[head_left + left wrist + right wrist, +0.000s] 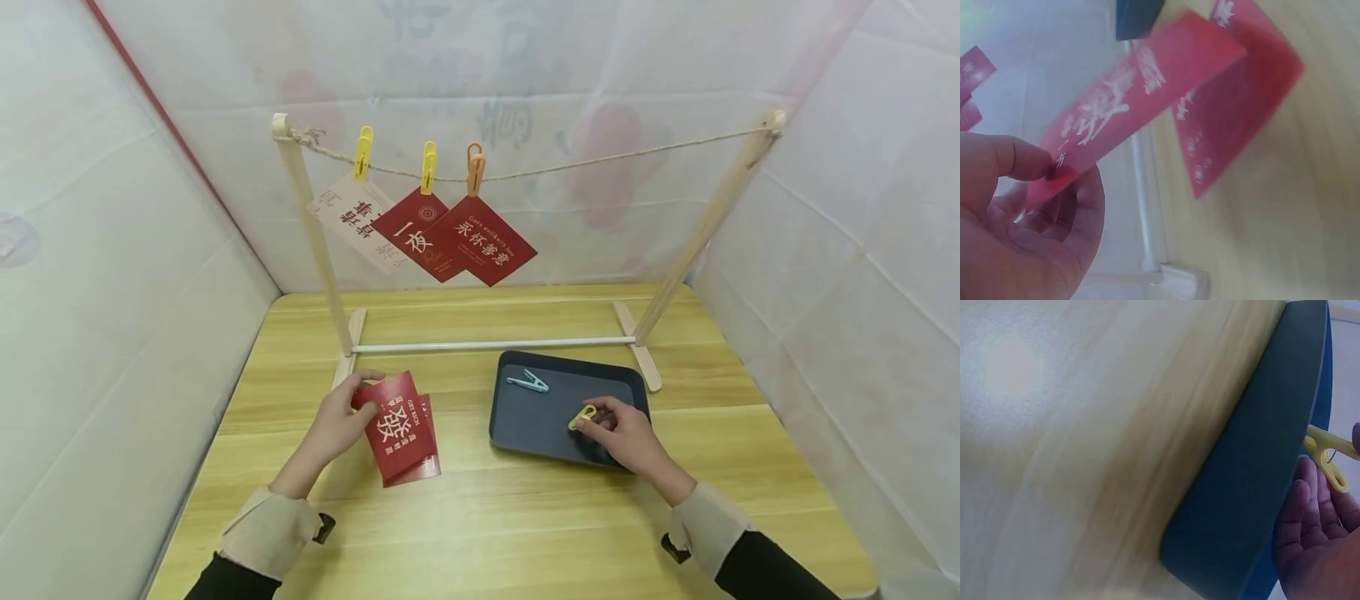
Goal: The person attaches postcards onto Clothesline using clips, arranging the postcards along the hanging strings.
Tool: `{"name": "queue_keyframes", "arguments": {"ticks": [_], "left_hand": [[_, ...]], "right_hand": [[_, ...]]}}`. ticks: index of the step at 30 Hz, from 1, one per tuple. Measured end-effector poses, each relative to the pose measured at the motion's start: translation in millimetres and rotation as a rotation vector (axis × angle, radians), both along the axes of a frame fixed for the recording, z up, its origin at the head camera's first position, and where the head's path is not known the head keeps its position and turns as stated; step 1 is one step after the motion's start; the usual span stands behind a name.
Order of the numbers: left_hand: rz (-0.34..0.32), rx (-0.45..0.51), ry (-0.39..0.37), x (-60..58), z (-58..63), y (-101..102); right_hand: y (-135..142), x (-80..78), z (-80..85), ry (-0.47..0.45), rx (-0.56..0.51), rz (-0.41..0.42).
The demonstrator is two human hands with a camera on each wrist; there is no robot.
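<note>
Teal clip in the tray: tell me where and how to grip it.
Pinch the teal clip by its two spread legs, probably best from above. It lies on its side, legs splayed leftward and meeting at the right; the raised rim of the tray would likely hinder a low approach.

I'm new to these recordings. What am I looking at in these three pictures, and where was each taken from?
No machine here: a person works bare-handed. The wide picture comes from a head camera looking down; the other two come from cameras on each wrist. The left hand holds a red card above another red card on the wooden table. The right hand pinches a yellow clip over a dark tray, where a teal clip lies. Behind, three cards hang clipped to a string on a wooden frame.
</note>
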State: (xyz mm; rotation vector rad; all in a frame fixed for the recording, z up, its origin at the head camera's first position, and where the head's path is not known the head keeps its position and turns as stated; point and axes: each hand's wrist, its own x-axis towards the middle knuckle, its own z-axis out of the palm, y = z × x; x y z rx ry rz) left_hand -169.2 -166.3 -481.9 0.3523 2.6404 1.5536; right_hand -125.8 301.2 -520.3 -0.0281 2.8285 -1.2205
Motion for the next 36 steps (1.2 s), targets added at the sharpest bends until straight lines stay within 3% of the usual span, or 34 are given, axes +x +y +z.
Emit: {"name": "queue_keyframes", "arguments": {"ticks": [9, 16, 23, 36], "left_hand": [[-0.044, 0.028, 0.033, -0.9, 25.6, 13], [-0.06, 0.047, 0.016, -6.5, 44.1, 25], [-0.085, 0.072, 0.046, -11.4, 59.0, 35], [-0.101, 0.094, 0.087, -17.3, 87.7, 45]], "right_hand": [[2, -6.5, 16.4, 0.022, 0.003, 0.039], [3, -10.7, 31.3, 0.072, 0.009, 0.06], [2, -17.6, 54.0, 0.109, 0.055, 0.057], [1, -26.6, 93.5, 0.142, 0.033, 0.064]]}}
